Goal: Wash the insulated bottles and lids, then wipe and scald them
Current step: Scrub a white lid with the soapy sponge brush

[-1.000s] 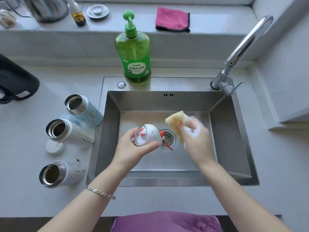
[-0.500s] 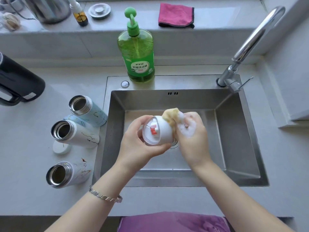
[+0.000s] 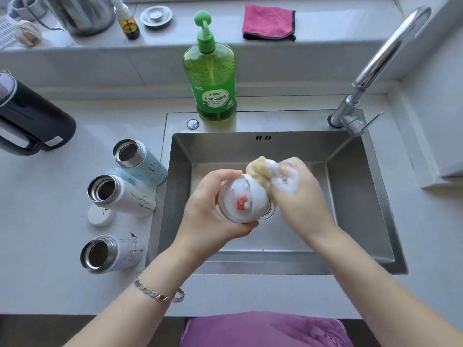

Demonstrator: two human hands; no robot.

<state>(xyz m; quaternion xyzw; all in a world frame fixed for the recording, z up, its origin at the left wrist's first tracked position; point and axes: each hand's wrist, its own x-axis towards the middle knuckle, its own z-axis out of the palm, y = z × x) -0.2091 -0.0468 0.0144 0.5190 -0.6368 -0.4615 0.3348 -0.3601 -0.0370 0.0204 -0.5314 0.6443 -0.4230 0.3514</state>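
From the head camera, the landmark was the square stainless-steel sink [image 3: 360, 196] set into the pale grey bench [image 3: 50, 271]. Behind the sink stood a green pump bottle of dish soap [image 3: 210, 81] with a white label of Chinese writing too small to read surely. Over the sink basin, the left hand [image 3: 213, 209] had its grip closed around a white domed bottle lid with a red part inside [image 3: 241, 201], its hollow facing the camera and holding foam. The right hand [image 3: 295, 194], covered in suds, had its grip closed on a yellow foamy sponge [image 3: 259, 169], pressed against the lid's far edge. Left of the sink, three open insulated bottles lay on the bench with steel mouths toward the camera: a light blue one [image 3: 140, 161] farthest, a white one [image 3: 120, 194] in the middle, another white one [image 3: 107, 252] nearest. A small white round lid [image 3: 100, 216] lay flat just beside the middle bottle. A black jug [image 3: 32, 121] stood farther left. On the ledge behind the sink lay a folded pink cloth [image 3: 268, 22]. A chrome tap [image 3: 375, 63] rose at the sink's rear right corner.
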